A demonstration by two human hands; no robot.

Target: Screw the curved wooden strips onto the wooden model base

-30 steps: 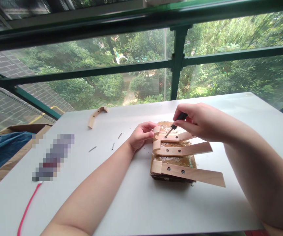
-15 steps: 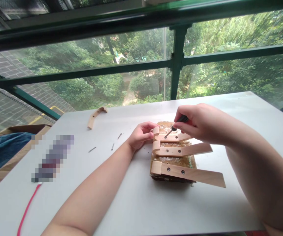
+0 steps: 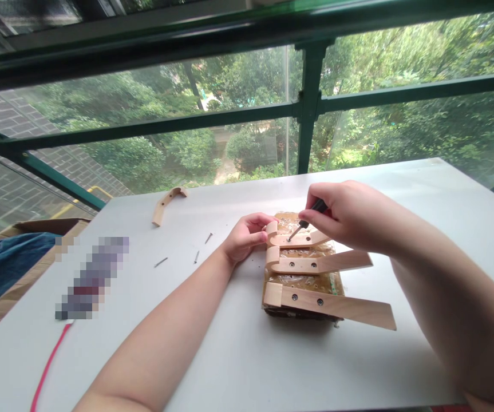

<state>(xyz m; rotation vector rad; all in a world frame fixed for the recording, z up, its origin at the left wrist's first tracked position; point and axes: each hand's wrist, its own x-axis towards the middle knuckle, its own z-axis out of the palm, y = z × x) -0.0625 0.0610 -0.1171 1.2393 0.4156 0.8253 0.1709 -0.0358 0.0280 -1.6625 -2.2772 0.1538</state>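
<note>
My right hand (image 3: 330,212) is closed round the black handle of a screwdriver (image 3: 304,222). The screwdriver's tip meets a screw head in the farthest wooden hook (image 3: 299,240). My left hand (image 3: 247,236) closes its thumb and fingers at the curled end of that same hook. Below it, a second wooden hook (image 3: 328,264) and a nearest wooden hook (image 3: 336,307) each show two dark screw heads. All three lie across a tape-wrapped brown block (image 3: 302,281), which has several small holes. My right hand covers the far end of the top hook.
On the white table (image 3: 212,355), a loose wooden hook (image 3: 164,206) lies at the back left. Several loose screws (image 3: 196,257) are left of my left hand. A pixelated object (image 3: 92,280) with a red cable (image 3: 49,366) lies farther left, beside a cardboard box (image 3: 68,232) holding blue cloth.
Very little differs. My right hand shifts slightly on the screwdriver, whose tip stays at the same screw. My left hand keeps its place.
</note>
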